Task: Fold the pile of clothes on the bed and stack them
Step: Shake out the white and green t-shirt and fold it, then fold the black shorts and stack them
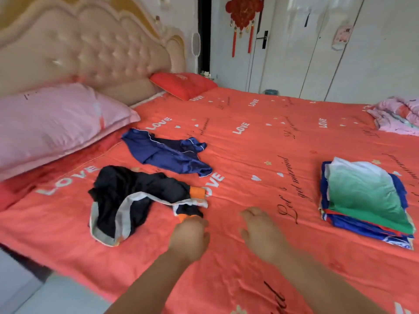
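Nearest on the bed (260,155), the black garment (136,193) with grey and orange trim was found crumpled on the left side, its closest orange cuff (183,217) right at the tips of the left hand (189,236). It was reckoned to be light, floppy, maybe slightly slick sportswear, so nothing breakable, but no shape would be kept once it was lifted. It would probably be best taken by a hem or waistband edge with both hands and shaken flat, not grabbed mid-bunch. The left hand was stretched forward, forearm low over the sheet, fingers curled down at that cuff. Whether cloth was actually pinched couldn't be told, too blurry. The right hand (260,232) was held near it over bare sheet, fingers loosely curled, nothing gripped. A bit further back, a shiny blue garment (167,155) with white piping was spread loose, apart from the black one. It looked satiny, so it was judged extra slippery and likely to slide out of a fold. Off to the right, well apart from both, a folded stack (362,196) was seen with a green-and-white piece on top, so most of the job was judged done and two pieces not yet folded. Further on, a pink pillow (56,123) and a red pillow (181,85) were propped by the tufted headboard (90,53), and a pink blanket (396,116) was bunched at the far right.
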`<state>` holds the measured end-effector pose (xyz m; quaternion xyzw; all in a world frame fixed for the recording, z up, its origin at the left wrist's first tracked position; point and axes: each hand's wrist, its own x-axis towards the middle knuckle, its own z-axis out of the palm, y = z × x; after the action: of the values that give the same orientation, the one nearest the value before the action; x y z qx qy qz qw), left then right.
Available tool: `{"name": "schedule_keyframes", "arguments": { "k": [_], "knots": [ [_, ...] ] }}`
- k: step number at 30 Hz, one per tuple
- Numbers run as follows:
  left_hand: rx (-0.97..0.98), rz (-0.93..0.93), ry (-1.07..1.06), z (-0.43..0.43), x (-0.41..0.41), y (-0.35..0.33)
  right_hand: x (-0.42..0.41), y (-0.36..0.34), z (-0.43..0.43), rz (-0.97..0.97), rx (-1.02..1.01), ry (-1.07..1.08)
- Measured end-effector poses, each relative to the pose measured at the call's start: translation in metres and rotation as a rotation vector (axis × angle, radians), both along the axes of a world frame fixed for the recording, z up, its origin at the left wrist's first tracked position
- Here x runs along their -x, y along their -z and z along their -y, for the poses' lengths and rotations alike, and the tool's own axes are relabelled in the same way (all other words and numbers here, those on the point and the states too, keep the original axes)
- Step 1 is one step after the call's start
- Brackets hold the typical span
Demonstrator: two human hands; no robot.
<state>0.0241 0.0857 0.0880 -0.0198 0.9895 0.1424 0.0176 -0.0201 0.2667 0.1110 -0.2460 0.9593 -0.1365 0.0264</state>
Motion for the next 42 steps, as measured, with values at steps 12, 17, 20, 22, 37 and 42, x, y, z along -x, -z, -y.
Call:
{"name": "schedule_keyframes", "arguments": {
  "k": [12,17,20,22,37,42],
  "knots": [
    [0.145,0.067,-0.432,0.161,0.004,0.038,0.046,0.067,0.167,0.170,-0.028,-0.107],
    [0.093,0.163,-0.519,0.189,0.016,0.078,0.075,0.095,0.196,0.168,-0.043,-0.035],
    [0.139,0.088,-0.506,0.193,0.019,0.091,0.081,0.107,0.201,0.125,-0.059,-0.093],
    [0.099,-0.004,-0.483,0.193,0.019,0.093,0.081,0.103,0.192,0.089,-0.059,-0.108],
    [-0.525,-0.595,0.071,-0.064,-0.030,0.055,-0.023,0.016,-0.127,-0.595,-0.074,0.137],
    [-0.380,-0.373,0.439,-0.175,-0.075,0.060,-0.096,0.022,-0.257,-0.587,-0.254,0.365]
  ]
}}
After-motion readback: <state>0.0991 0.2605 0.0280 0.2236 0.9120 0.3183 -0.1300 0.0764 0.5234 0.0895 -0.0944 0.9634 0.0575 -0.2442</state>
